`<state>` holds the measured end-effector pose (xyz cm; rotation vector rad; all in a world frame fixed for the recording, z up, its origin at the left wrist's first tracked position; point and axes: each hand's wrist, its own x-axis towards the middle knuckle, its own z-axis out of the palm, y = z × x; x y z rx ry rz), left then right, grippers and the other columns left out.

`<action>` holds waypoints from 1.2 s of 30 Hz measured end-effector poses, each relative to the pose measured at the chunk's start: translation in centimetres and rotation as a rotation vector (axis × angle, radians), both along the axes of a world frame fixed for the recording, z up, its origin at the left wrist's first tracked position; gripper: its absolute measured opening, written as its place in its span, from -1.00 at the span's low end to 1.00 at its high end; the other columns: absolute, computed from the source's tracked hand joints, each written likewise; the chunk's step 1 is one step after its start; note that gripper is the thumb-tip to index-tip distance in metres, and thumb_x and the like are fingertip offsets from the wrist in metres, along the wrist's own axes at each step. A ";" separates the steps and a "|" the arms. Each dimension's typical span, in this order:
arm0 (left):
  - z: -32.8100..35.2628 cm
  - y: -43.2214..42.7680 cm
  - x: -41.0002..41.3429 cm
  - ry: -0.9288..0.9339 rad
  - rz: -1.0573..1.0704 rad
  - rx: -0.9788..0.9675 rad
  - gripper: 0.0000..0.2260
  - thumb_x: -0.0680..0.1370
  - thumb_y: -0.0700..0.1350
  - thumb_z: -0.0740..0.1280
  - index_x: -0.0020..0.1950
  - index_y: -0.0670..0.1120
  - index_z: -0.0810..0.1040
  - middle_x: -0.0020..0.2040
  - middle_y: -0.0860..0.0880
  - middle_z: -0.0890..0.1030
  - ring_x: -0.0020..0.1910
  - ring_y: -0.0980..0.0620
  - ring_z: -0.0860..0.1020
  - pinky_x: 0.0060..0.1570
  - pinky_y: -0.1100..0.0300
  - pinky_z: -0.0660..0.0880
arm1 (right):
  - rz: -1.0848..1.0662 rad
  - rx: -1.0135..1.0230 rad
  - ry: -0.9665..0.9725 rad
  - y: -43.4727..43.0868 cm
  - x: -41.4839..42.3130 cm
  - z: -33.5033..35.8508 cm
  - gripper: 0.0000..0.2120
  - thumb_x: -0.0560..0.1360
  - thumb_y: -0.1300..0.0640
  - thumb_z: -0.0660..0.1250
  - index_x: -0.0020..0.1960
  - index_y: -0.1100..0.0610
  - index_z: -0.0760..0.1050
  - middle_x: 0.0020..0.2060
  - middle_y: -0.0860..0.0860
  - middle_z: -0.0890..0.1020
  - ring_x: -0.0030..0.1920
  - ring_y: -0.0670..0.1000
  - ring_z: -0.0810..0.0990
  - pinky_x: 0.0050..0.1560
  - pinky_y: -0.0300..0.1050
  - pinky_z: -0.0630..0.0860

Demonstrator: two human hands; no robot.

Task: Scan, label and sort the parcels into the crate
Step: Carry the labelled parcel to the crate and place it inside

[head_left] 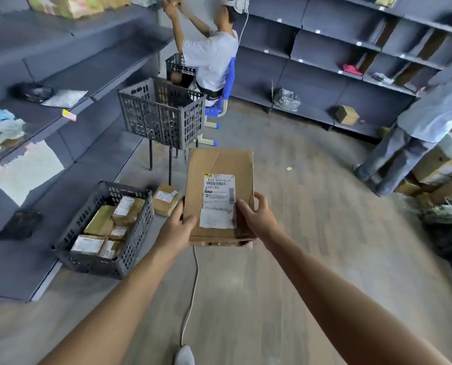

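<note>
Grey shelving (61, 122) runs along our left, and near the front edge of its lowest deck sits the dark crate (96, 262), low and close, likely so we can drop things in without walking. Several brown parcels (101, 222) lie flat inside it, labels up. A second crate (161, 122) stands raised on a stool farther off, its contents mostly hidden. We hold the cardboard parcel (219, 167) in the air, to the right of the dark crate, level and face up, probably to read or scan its label (219, 192). Our left hand (177, 227) grips the near left corner, and our right hand (259, 217) curls round the right edge.
</note>
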<state>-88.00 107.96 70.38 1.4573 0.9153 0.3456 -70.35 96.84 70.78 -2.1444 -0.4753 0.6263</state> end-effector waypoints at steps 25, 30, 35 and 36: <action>-2.5 26.4 11.7 0.445 0.743 0.212 -0.61 0.61 -0.19 0.20 0.43 0.02 0.41 0.26 0.03 0.57 0.15 0.05 0.52 0.08 0.21 0.37 | 0.968 0.040 0.184 45.1 18.5 -1.8 -0.16 0.47 0.06 0.49 0.54 -0.06 0.00 0.09 -0.10 0.50 0.04 0.07 0.56 -0.22 -0.14 0.57; -2.4 28.7 11.9 0.437 1.029 0.109 -0.70 0.54 -0.23 0.30 0.23 0.03 0.55 0.05 0.06 0.61 0.03 0.05 0.56 0.00 0.19 0.44 | 1.045 -0.100 0.071 51.5 17.7 -2.5 -0.29 0.28 -0.26 0.51 0.23 -0.16 0.17 -0.02 -0.17 0.50 0.07 0.03 0.57 0.06 0.17 0.61; -4.1 30.9 9.4 0.227 1.411 -0.009 -0.81 0.39 -0.13 0.41 -0.04 0.09 0.62 -0.13 -0.02 0.64 -0.23 0.03 0.57 -0.35 0.28 0.44 | 1.125 -0.097 0.129 55.0 14.0 -4.0 -0.31 0.16 -0.35 0.47 0.11 -0.15 0.20 0.07 -0.09 0.53 0.07 0.03 0.61 0.07 0.17 0.61; -4.4 31.3 8.7 0.204 1.504 -0.037 -0.77 0.38 -0.12 0.43 0.03 0.03 0.61 -0.10 -0.05 0.63 -0.24 0.03 0.56 -0.40 0.33 0.40 | 1.149 -0.085 0.133 55.4 13.1 -4.1 -0.29 0.16 -0.34 0.47 0.14 -0.13 0.22 0.09 -0.07 0.53 0.06 0.02 0.62 0.07 0.16 0.62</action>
